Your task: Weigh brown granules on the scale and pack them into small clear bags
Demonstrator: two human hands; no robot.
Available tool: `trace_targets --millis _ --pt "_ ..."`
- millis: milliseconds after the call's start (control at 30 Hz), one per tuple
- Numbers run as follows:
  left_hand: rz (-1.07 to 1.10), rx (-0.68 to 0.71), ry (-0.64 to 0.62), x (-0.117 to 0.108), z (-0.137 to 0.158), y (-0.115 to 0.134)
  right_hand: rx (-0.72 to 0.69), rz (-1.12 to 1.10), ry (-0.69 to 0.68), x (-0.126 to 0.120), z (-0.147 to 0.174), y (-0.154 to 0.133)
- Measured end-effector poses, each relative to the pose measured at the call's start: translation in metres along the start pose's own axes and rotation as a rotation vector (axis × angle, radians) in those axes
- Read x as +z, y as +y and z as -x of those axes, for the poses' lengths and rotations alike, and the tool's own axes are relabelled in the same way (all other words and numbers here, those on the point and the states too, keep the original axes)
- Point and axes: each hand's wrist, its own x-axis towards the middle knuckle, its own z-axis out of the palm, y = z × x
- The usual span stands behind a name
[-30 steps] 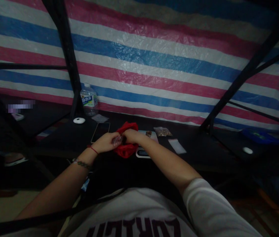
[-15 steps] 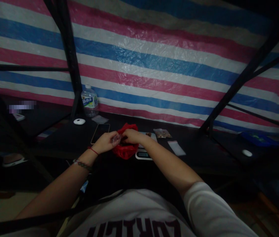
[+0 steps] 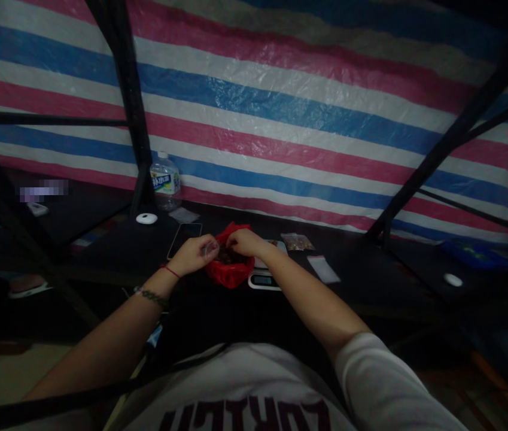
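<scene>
- Striped plastic sheeting in pink, white and blue hangs behind a black table, with dark metal bars slanting up on either side; the light is dim.
- On the table, directly in front of the person, sits an open red bag with a heap of small brown pieces inside. Its mouth faces up, probably so that fingers can get in from above.
- The left hand is at the bag's left edge, thumb and fingers closed around some clear plastic. Held this near the opening, the plastic seems placed to have only a short way between it and the pieces.
- The right hand reaches over the bag's far right side with fingers curled down at the brown heap. Whether they pinch a piece or only touch, I cannot tell.
- Just right of the bag is a scale, partly covered by the right forearm; its display faces the person, presumably for easy reading.
- Beyond that arm lie a filled bag of brown bits and a flat bag, both within easy reach.
- To the left, a phone lies near the left hand, and a bottle stands farther back, seemingly out of the way.
</scene>
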Motion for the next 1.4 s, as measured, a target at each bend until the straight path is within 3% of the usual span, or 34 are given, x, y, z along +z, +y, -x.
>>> trace_targets --millis 233,533,800,933,1100,1233,1400 --pt "0.005 -0.003 0.000 0.002 0.000 -0.004 -0.117 0.041 -0.171 0.019 -0.010 -0.004" --pt "-0.005 -0.011 -0.004 0.002 0.001 -0.004 -0.066 0.147 -0.183 0.016 -0.011 -0.011" --pt "-0.017 -0.017 -0.008 0.001 0.000 -0.003 -0.036 0.066 -0.078 0.009 -0.006 -0.009" --pt "-0.011 -0.027 -0.006 0.001 0.001 -0.003 -0.045 0.009 0.031 0.001 0.001 0.004" --pt "-0.010 -0.030 -0.004 0.001 0.000 -0.003 0.080 -0.085 0.235 -0.037 0.034 0.043" --pt "0.002 -0.039 -0.013 0.001 0.000 -0.003 0.184 -0.024 0.228 -0.057 0.060 0.073" --pt "-0.005 -0.041 -0.011 0.000 0.001 -0.001 0.171 0.079 0.111 -0.053 0.067 0.087"
